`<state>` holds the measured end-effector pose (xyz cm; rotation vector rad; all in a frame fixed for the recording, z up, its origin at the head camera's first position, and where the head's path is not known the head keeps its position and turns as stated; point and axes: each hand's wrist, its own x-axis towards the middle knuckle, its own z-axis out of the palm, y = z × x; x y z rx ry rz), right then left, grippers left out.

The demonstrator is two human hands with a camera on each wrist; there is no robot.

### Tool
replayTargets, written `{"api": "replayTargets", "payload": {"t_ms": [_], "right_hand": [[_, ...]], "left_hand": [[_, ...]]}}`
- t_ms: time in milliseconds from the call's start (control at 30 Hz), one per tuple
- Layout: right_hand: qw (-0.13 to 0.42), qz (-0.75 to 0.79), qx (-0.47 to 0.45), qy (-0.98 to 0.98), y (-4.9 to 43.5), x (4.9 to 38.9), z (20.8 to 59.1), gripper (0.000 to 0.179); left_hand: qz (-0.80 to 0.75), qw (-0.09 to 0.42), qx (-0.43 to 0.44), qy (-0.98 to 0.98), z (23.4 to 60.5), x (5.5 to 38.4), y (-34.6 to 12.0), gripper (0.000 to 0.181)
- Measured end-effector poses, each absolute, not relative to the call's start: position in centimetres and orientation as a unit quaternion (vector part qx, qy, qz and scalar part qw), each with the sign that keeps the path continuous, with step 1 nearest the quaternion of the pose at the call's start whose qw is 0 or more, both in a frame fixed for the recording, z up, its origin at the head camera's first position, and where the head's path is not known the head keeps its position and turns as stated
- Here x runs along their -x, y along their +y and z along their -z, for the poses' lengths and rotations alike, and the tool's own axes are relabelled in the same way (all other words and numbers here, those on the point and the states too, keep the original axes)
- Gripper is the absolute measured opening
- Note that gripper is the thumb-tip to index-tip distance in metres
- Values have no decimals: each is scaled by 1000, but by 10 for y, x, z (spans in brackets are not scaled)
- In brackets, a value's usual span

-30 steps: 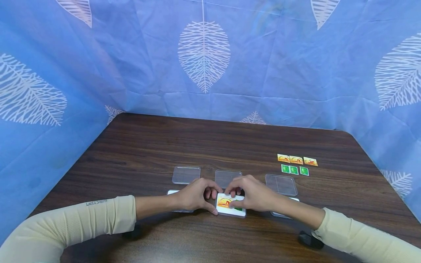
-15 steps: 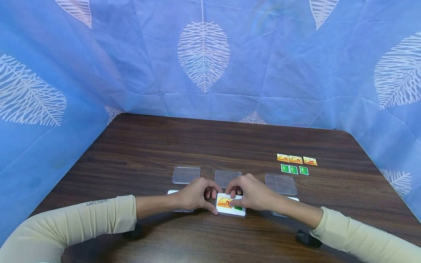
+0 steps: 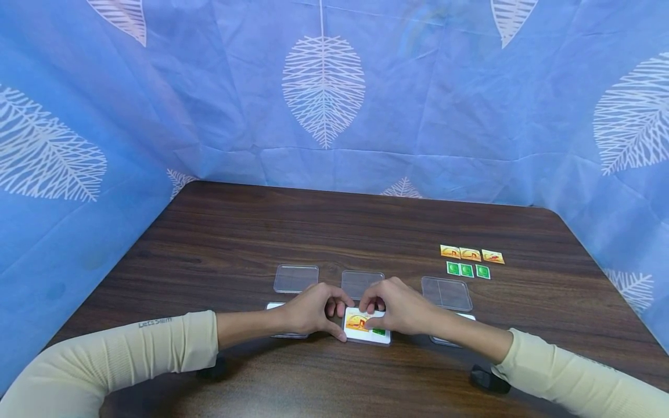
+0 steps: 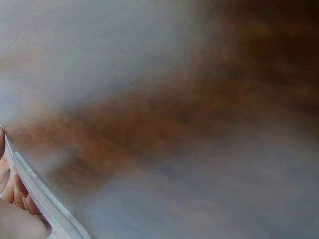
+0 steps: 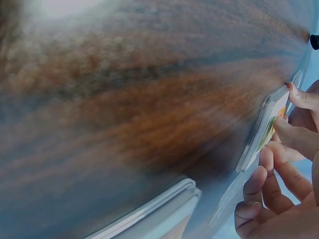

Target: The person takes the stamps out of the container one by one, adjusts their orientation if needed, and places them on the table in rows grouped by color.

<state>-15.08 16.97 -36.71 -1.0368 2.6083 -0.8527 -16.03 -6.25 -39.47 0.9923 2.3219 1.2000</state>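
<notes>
A white card in a clear case (image 3: 360, 337) lies on the dark wooden table between my hands, bearing a small orange picture card (image 3: 355, 323) and a green one (image 3: 378, 332). My left hand (image 3: 310, 309) grips the case's left end, its thumb at the near corner and its fingers at the far corner. With its fingers curled at the far edge, my right hand (image 3: 405, 307) holds the thumb tip down on the orange picture card, partly covering it and the green one. The right wrist view shows that thumb (image 5: 294, 133) on the card's face.
Three clear lids (image 3: 295, 278) lie in a row beyond my hands. More white cards in cases sit on either side, partly hidden by my left hand and right forearm. Orange picture cards (image 3: 470, 254) and green ones (image 3: 467, 270) lie at the back right. Blue leaf-patterned cloth (image 3: 261, 168) hangs behind.
Both hands stay at the case. The right thumb and fingers shift only very slightly over the orange picture card.
</notes>
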Motion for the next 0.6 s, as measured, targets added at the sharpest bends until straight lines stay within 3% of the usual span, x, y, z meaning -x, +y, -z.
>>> {"api": "replayTargets", "payload": {"t_ms": [600], "right_hand": [[119,279,353,885,168,147,365,17]], "left_hand": [[-417,165,-358,819,395,161,-62,44]]}}
